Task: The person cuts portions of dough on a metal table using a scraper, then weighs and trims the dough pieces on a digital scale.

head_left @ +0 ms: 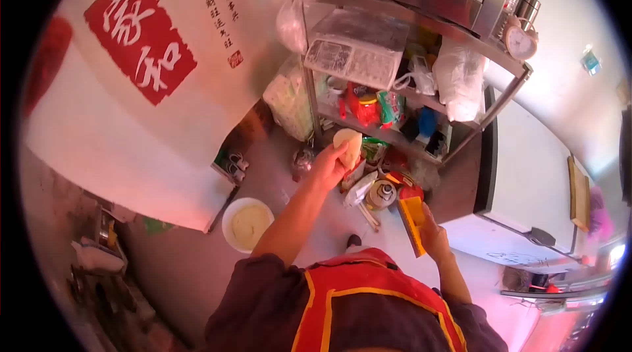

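My left hand [331, 164] is raised in front of the metal shelf, its fingers closed round a pale, cream-coloured piece [350, 148] that I cannot identify. On the right, my right hand [432, 233] grips a flat yellow-orange box-like object [412, 225], held tilted above the floor. The two hands are apart. Below and left of my left forearm, a white bucket [228, 225] holds pale contents and stands on the floor.
A metal shelf [480, 37] with bags and packets stands ahead. Bottles and packages lie at its foot. To the right is a white chest-like unit [526, 174] with a wooden board [579, 194]. A large white panel [158, 148] is on the left.
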`<state>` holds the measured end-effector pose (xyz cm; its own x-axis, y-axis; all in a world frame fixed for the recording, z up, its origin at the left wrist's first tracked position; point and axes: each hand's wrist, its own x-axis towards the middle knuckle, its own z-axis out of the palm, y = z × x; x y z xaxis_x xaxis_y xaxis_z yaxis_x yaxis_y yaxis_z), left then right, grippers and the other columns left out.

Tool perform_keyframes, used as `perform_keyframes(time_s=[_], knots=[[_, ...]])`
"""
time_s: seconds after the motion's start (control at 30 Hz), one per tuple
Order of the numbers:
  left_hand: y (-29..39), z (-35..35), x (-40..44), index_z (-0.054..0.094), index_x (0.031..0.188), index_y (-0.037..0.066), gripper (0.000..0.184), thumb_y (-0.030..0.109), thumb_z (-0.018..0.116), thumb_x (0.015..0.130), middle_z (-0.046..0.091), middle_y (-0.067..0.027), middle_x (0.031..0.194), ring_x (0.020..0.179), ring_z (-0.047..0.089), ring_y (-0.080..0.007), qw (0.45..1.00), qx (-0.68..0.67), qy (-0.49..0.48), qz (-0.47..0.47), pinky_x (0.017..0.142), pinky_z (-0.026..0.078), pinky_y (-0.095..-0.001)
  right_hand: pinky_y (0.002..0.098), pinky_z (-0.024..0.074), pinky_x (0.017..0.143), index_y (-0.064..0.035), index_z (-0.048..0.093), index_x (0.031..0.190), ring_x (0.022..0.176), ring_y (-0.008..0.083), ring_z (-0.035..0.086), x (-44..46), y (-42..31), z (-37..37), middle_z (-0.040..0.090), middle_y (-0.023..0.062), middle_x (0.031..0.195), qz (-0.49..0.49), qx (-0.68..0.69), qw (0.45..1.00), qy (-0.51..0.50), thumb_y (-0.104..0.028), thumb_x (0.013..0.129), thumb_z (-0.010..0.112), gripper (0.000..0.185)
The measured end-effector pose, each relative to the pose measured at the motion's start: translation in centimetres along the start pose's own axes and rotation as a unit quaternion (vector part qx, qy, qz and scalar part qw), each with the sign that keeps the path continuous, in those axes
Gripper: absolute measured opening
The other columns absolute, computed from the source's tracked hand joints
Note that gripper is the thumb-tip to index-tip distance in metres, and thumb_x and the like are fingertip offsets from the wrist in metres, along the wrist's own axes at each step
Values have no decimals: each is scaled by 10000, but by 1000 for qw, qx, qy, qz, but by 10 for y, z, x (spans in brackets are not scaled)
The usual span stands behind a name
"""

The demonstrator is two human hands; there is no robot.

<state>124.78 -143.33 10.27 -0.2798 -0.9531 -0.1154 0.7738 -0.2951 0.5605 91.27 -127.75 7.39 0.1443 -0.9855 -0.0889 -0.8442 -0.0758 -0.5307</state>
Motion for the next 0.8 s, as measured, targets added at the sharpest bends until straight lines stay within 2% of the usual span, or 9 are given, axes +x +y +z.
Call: perform_keyframes(time_s=[0.13,0.27,0.3,0.37,0.43,0.53,0.63,0.67,0.8], knots=[[72,24,109,495,1258,6,411,146,610,889,595,-96,1144,989,600,-197,971,210,87,77,800,523,-341,408,582,731,-168,251,1466,887,379,671,87,-4,-14,627,220,1106,-79,2,996,41,-31,893,551,661],[150,79,208,558,1171,42,472,239,744,784,612,-85,1074,924,601,-170,836,490,173,177,759,503,-321,419,562,739,-166,278,1460,898,385,665,143,-24,-25,637,225,1062,-45,20,996,74,-43,884,556,651],[159,56,257,564,1139,27,483,256,761,762,610,-103,1071,947,596,-183,847,454,94,259,764,495,-323,429,544,737,-163,295,1455,893,392,660,153,-31,-25,644,230,1028,-47,29,993,106,-51,876,559,646],[182,82,302,551,1098,-35,494,233,760,740,633,-174,1032,927,627,-265,790,541,107,270,771,497,-370,430,528,749,-162,315,1449,911,395,654,172,-50,-25,649,231,1012,-5,52,989,140,-59,871,565,638],[184,48,394,562,1106,-20,466,200,752,742,651,-211,1016,942,641,-326,735,564,74,369,771,503,-403,412,530,776,-165,319,1449,957,388,651,185,-76,-29,647,222,1048,84,79,984,137,-61,877,570,633],[186,52,424,564,1150,-3,565,397,718,784,605,-228,1136,1023,606,-325,647,691,72,315,881,468,-399,398,525,811,-171,317,1456,988,385,643,207,-111,-24,639,217,1098,107,111,969,196,-5,861,567,667],[208,61,427,586,1137,2,609,509,655,806,584,-244,1200,1089,579,-354,560,825,12,80,925,451,-413,394,524,826,-163,320,1460,1011,370,643,227,-128,-27,627,215,1142,93,123,958,242,20,853,564,679],[215,50,436,619,1123,27,597,551,590,839,587,-210,1225,1114,574,-328,530,840,-2,118,930,451,-408,392,524,832,-159,321,1462,1022,364,642,235,-133,-28,622,214,1160,82,126,955,255,26,852,562,681],[266,22,438,611,1141,15,563,505,594,865,604,-174,1216,1107,586,-299,549,785,-91,273,924,458,-384,428,539,864,-131,321,1458,1069,328,631,276,-166,-63,568,177,1270,17,98,951,294,-87,927,565,586]])
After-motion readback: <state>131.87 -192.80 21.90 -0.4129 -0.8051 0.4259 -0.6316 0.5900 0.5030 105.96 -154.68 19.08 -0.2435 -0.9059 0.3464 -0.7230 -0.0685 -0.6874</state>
